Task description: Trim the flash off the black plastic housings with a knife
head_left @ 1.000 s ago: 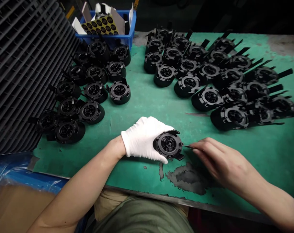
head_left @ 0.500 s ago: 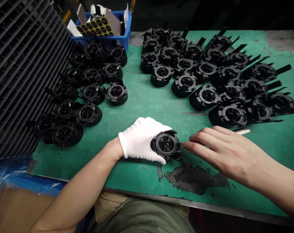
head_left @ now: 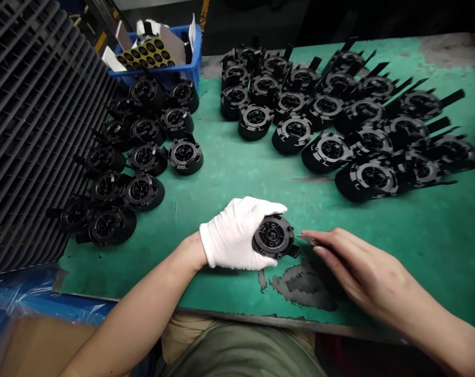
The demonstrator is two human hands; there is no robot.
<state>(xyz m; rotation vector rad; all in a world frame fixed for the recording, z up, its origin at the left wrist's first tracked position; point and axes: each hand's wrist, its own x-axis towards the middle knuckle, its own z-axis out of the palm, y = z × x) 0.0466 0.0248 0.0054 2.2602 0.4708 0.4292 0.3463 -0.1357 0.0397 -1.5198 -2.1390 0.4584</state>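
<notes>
My left hand, in a white glove, is wrapped round a round black plastic housing. The housing's ribbed face is turned up, and a short tab sticks out at its lower right. Bare and pinched closed, my right hand grips a small knife just right of the housing. Its thin metal blade points left at the housing's edge, with a small gap seeming to lie between them. The knife's handle is hidden in the hand.
Several similar black housings stand at the left, and a larger group fills the back right of the green table. A blue bin holds a yellow sticker sheet. Stacked black grids rise along the left.
My right hand has turned and drawn lower, and the knife's blade now shows more plainly. The housing in my left hand is slightly turned. The whole view has shifted a little.
</notes>
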